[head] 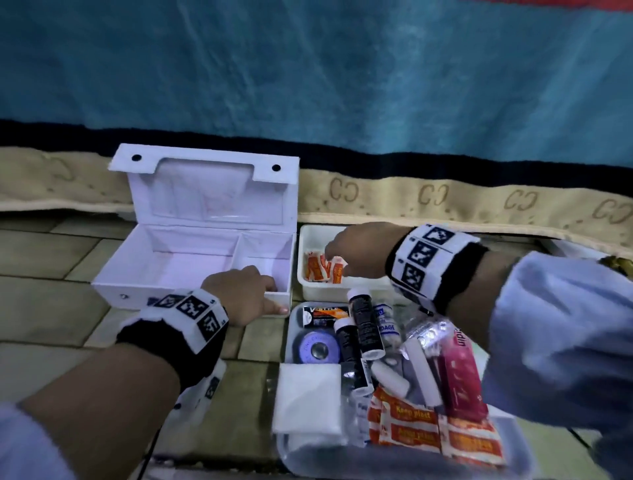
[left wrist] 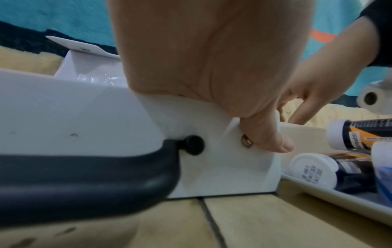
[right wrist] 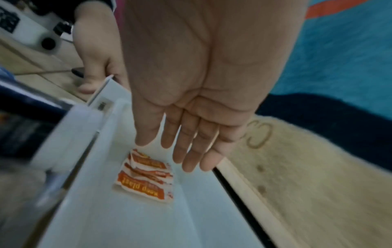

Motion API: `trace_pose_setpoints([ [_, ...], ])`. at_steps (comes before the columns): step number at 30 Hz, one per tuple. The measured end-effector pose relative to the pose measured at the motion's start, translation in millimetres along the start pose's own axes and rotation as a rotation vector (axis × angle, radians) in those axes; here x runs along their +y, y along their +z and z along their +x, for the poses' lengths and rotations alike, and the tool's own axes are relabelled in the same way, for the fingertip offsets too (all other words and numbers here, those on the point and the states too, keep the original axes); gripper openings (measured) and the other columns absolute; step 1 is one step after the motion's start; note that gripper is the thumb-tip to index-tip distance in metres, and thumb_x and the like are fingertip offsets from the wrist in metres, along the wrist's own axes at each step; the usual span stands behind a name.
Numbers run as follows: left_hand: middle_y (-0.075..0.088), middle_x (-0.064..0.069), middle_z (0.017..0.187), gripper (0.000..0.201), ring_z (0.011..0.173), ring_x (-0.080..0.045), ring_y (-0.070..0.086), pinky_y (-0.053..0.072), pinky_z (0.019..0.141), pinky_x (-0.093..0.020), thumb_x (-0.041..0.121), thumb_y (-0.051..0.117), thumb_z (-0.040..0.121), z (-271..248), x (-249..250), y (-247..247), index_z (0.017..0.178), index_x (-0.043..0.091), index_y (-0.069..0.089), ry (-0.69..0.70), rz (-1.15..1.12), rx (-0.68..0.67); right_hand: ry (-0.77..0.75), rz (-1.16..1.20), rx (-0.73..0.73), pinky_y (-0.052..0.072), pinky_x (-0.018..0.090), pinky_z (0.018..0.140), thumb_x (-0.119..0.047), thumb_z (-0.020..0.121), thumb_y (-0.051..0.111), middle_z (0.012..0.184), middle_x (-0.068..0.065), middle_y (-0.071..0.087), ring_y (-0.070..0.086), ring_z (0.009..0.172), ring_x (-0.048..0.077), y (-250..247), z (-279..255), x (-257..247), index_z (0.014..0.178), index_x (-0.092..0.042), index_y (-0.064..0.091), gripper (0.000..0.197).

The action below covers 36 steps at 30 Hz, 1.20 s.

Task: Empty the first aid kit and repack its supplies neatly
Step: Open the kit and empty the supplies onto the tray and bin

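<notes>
- left hand (head: 241, 294) clamps first aid kit (head: 191, 260) front rim; kit open, emptied, on floor
- right hand (right wrist: 191, 107) fingers straight, apart, above plaster packets (right wrist: 146, 177) in white tray (head: 310, 236)
- risk: loose flat packets slip, scatter on grab

Flat right hand (right wrist: 191, 100) above plasters (right wrist: 146, 177)

Teal blanket (head: 342, 68) fills the background, dark navy band (head: 411, 161) along its lower edge, red-orange patch (head: 565, 1) at top right. Below it a beige plush border (head: 445, 205) with repeated "CC" motifs (head: 344, 192). Tan tiled floor (head: 41, 301) with dark grout lines in front. Same teal blanket (right wrist: 339, 58) and beige border (right wrist: 307, 167) in right wrist view
</notes>
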State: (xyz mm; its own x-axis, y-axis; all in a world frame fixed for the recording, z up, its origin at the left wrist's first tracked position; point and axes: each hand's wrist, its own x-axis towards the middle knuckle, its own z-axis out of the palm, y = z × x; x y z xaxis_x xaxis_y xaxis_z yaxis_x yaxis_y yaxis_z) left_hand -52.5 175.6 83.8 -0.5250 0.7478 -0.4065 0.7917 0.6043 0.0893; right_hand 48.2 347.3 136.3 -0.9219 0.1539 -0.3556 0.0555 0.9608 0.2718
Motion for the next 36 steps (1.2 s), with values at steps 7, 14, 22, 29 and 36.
trace_pose_setpoints([
  [7, 0.046, 0.0, 0.129, 0.053, 0.114, -0.022, 0.051, 0.041, 0.09, -0.036, 0.065, 0.046, 0.085, 1.6, -2.1, 2.6, 0.127, 0.033, 0.047, 0.013, -0.018, 0.013, -0.105, -0.04, -0.045, 0.042, 0.029, 0.066, -0.015, 0.089, 0.053, 0.107, 0.008, 0.065, 0.063, 0.094, 0.026, 16.9, 45.5, -14.0, 0.11, -0.009, 0.063, 0.024],
  [14, 0.047, 0.001, 0.128, 0.053, 0.113, -0.023, 0.051, 0.041, 0.088, -0.036, 0.065, 0.046, 0.084, 2.4, -2.2, 2.6, 0.126, 0.032, 0.048, 0.02, -0.015, 0.02, -0.154, 0.077, -0.044, 0.033, 0.021, 0.052, -0.007, 0.085, 0.051, 0.1, 0.014, 0.069, 0.064, 0.091, 0.031, 14.6, 52.4, -16.0, 0.098, 0.0, 0.068, 0.022],
  [22, 0.046, 0.001, 0.127, 0.053, 0.114, -0.022, 0.05, 0.041, 0.089, -0.035, 0.065, 0.046, 0.084, 1.6, -1.1, 2.0, 0.126, 0.032, 0.048, 0.015, -0.019, 0.022, -0.139, 0.093, -0.051, 0.023, 0.02, 0.044, 0.002, 0.08, 0.048, 0.054, -0.002, 0.034, 0.027, 0.047, 0.014, 13.9, 51.7, -19.4, 0.052, -0.016, 0.035, 0.036],
  [29, 0.046, 0.003, 0.128, 0.053, 0.114, -0.021, 0.05, 0.041, 0.09, -0.035, 0.065, 0.046, 0.084, 1.2, -1.0, 2.1, 0.126, 0.033, 0.048, 0.01, -0.023, 0.019, -0.054, 0.14, -0.02, 0.03, 0.02, 0.049, -0.004, 0.082, 0.053, 0.088, 0.01, 0.064, 0.047, 0.069, 0.018, 16.8, 52.5, -14.2, 0.088, -0.003, 0.067, 0.015],
  [36, 0.046, 0.002, 0.13, 0.054, 0.115, -0.021, 0.05, 0.041, 0.09, -0.035, 0.065, 0.046, 0.084, 0.8, -1.3, 2.5, 0.128, 0.032, 0.047, 0.01, -0.023, 0.022, -0.005, 0.163, -0.078, 0.033, 0.019, 0.05, -0.007, 0.084, 0.059, 0.095, 0.011, 0.068, 0.056, 0.068, 0.023, 16.0, 56.9, -13.4, 0.107, -0.003, 0.067, 0.024],
])
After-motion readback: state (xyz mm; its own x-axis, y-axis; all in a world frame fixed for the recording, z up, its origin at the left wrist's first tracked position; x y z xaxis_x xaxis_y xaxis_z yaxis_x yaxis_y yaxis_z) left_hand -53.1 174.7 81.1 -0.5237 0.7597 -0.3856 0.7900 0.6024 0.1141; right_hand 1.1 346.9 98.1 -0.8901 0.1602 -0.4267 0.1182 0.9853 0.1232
